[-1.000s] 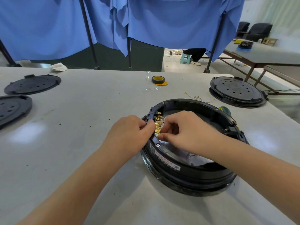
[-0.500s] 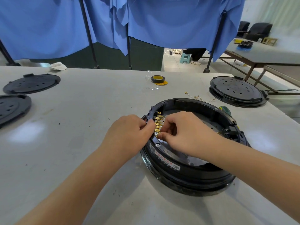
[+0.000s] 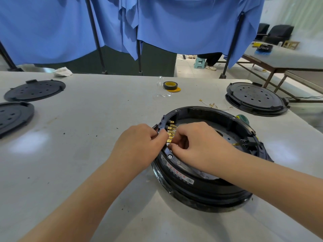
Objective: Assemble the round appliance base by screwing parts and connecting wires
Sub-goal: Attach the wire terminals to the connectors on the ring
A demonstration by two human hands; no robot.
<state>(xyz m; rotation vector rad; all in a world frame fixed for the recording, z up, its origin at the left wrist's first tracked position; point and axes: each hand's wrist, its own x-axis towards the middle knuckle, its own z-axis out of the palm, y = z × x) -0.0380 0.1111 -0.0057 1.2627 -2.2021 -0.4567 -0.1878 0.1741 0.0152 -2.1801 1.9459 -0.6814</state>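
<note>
Now both hands [image 3: 167, 145] curled, pinching at brass terminals [image 3: 170, 132] on round base [image 3: 201, 186] rim.

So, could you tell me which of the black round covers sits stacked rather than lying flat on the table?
The right cover, behind the base; both left covers lie flat.

Head-worn view, forward-down, seemingly close

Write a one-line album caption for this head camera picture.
Both hands, left hand and right hand, work at the brass terminals inside the round appliance base on a grey table.
</note>
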